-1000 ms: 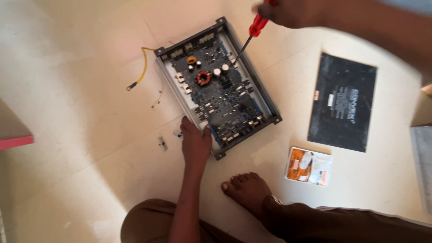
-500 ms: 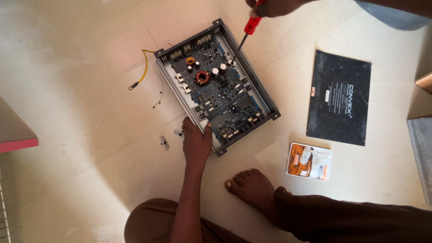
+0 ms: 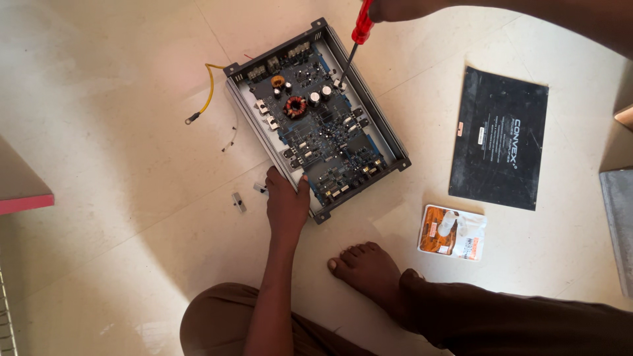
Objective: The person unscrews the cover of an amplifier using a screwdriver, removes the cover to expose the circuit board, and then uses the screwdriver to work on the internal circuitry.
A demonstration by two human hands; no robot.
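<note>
- Your left hand (image 3: 287,204) presses the near edge of the opened amplifier chassis (image 3: 316,118) on the floor (image 3: 119,165).
- Your right hand (image 3: 402,8) holds the red-handled screwdriver (image 3: 356,39), tip on the circuit board (image 3: 323,132).

Setting: an informal repair spot on a home floor (image 3: 119,217), not a bench. Evidence: pale floor tiles with visible joints; an opened amplifier (image 3: 316,118) lying directly on the tiles; its black cover plate (image 3: 499,138) set aside toward the right edge; loose screws (image 3: 239,202); a bare foot (image 3: 369,270).
</note>
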